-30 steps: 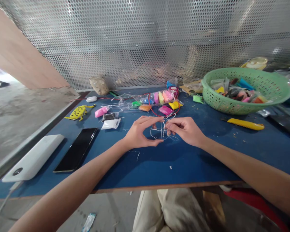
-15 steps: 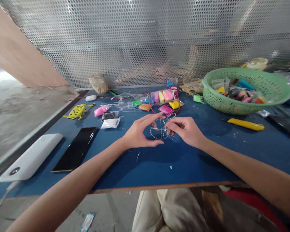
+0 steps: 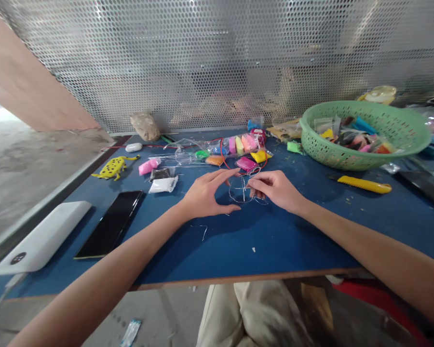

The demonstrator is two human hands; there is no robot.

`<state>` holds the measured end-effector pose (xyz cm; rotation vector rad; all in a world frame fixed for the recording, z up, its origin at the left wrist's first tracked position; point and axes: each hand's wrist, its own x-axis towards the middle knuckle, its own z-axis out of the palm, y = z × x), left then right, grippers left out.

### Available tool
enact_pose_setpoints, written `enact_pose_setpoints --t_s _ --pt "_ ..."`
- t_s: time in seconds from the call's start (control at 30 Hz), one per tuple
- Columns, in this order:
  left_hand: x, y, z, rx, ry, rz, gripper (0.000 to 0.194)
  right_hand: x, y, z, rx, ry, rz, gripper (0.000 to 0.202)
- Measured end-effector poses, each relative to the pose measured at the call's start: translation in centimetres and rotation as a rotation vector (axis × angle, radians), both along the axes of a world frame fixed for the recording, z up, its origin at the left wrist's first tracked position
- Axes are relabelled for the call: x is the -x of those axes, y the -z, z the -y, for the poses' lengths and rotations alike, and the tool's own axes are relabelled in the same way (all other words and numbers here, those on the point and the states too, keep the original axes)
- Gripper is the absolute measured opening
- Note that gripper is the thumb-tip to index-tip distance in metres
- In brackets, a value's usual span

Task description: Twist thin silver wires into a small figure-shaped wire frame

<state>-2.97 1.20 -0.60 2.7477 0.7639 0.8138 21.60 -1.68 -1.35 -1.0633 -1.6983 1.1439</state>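
Note:
Between my hands, just over the blue table (image 3: 275, 241), is a rounded frame of thin silver wire (image 3: 243, 189) with crossing strands. My right hand (image 3: 273, 189) pinches its right side between thumb and fingers. My left hand (image 3: 207, 193) curves around the left side, thumb and fingers spread wide apart; whether a fingertip touches the wire is unclear. A loose bent bit of wire (image 3: 204, 232) lies below my left hand. Past my fingertips lie a magenta clay packet (image 3: 246, 164) and a yellow one (image 3: 261, 156).
A green basket (image 3: 365, 161) of colourful packets stands at right, behind a yellow cutter knife (image 3: 365, 184). On the left are a black phone (image 3: 110, 224), a white power bank (image 3: 43, 238), a spotted yellow toy figure (image 3: 114, 167) and white, black and pink packets (image 3: 163, 184). Perforated metal (image 3: 202, 62) rises behind.
The wire frame has turned a little in my right hand's grip and now looks narrower. My left hand stays spread around it. The whole view has shifted slightly.

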Motion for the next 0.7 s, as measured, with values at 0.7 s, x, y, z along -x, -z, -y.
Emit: enact_pose_setpoints --t_s 0.7 --pt "0.48 -0.60 0.33 -0.170 0.057 0.200 0.053 -0.06 -0.06 0.22 -0.197 0.002 0.013 0.027"
